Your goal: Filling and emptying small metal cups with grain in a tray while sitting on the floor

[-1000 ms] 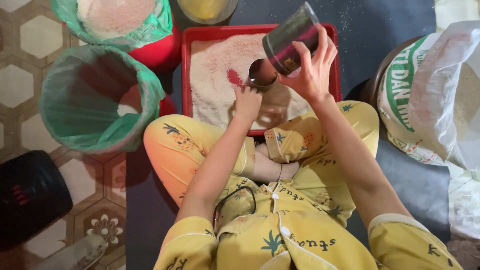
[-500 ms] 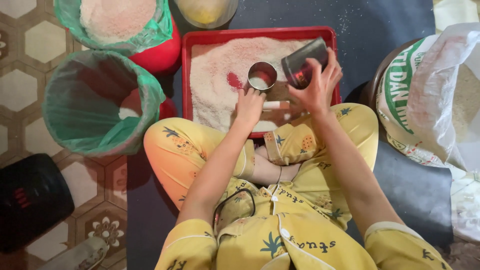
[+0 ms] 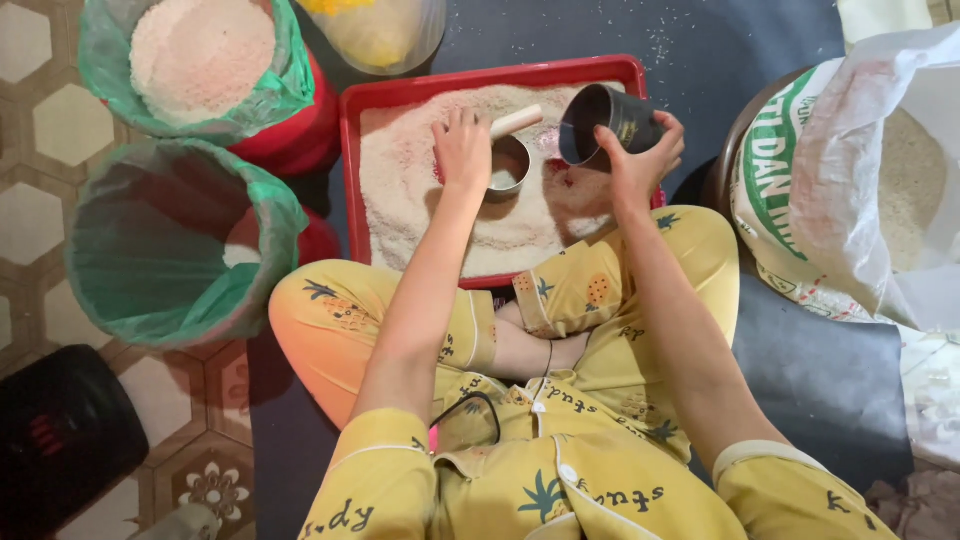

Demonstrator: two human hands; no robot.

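Lap: the person sits cross-legged in yellow printed pyjamas (image 3: 560,470) on a dark mat (image 3: 820,370), knees spread to both sides.
Floor: patterned hexagon tiles (image 3: 40,120) show on the left; the mat covers the middle and the right.
Black object: a dark rounded thing (image 3: 55,440) lies on the tiles at the near left corner; what it is cannot be told.
Left hand: the left hand (image 3: 462,150) is closed on a small metal scoop (image 3: 508,165) with a pale wooden handle; the scoop rests in the grain.
Right hand: the right hand (image 3: 640,160) grips a dark metal can (image 3: 605,122), tilted with its open mouth facing left, just above the tray's right part.
Tray: a red tray (image 3: 352,200) sits just past the knees, filled with pale grain (image 3: 420,220) that is pushed thin in the middle.
Left side: an empty bin lined with a green bag (image 3: 170,250) stands just beside the tray's near left corner; beyond it a red tub (image 3: 295,140) with a green liner holds a heap of pale powder (image 3: 200,50).
Right side: an open white sack (image 3: 850,170) with green print stands near the tray, grain showing inside.
Far edge: a clear bag of something yellow (image 3: 375,35) lies at the tray's far rim.
Open room: bare mat lies beyond the tray's far right corner and between the right knee and the sack.
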